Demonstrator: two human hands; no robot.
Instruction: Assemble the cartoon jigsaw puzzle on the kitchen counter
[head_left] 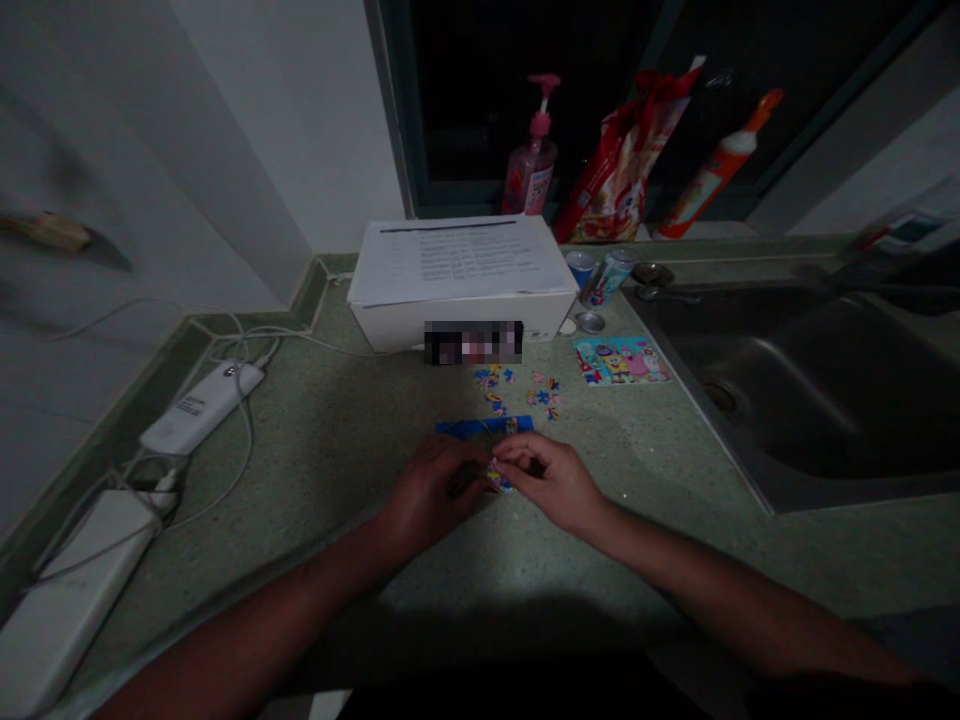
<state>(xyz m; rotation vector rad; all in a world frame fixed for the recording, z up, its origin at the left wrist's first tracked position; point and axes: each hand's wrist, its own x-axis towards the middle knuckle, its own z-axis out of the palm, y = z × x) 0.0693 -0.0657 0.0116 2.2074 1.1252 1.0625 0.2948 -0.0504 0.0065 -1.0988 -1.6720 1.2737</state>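
Note:
My left hand (431, 490) and my right hand (551, 480) meet over a small blue-edged jigsaw puzzle (484, 428) on the green countertop (337, 440). Both hands have fingers curled. The right hand pinches a small colourful puzzle piece (498, 476) at the spot where the fingertips touch. The left hand's fingers press beside that piece. Loose puzzle pieces (517, 388) lie scattered just beyond the puzzle. A colourful cartoon picture card (621, 360) lies to their right.
A white box (461, 315) topped with printed paper stands behind the pieces. Two cans (604, 277) and a lid sit beside it. A steel sink (810, 390) lies right. Chargers, power banks (202, 405) and cables lie left. A pink pump bottle (532, 165), red bag and orange bottle stand on the sill.

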